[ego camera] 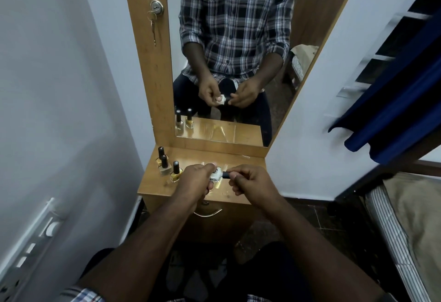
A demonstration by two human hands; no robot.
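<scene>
Just above a wooden dressing table, the left hand curls round a small white nail polish bottle and the right hand pinches its black cap; probably light, slick, breakable glass, best gripped by the body.

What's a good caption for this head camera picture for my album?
Left hand holds a white nail polish bottle; right hand pinches its black cap.
</scene>
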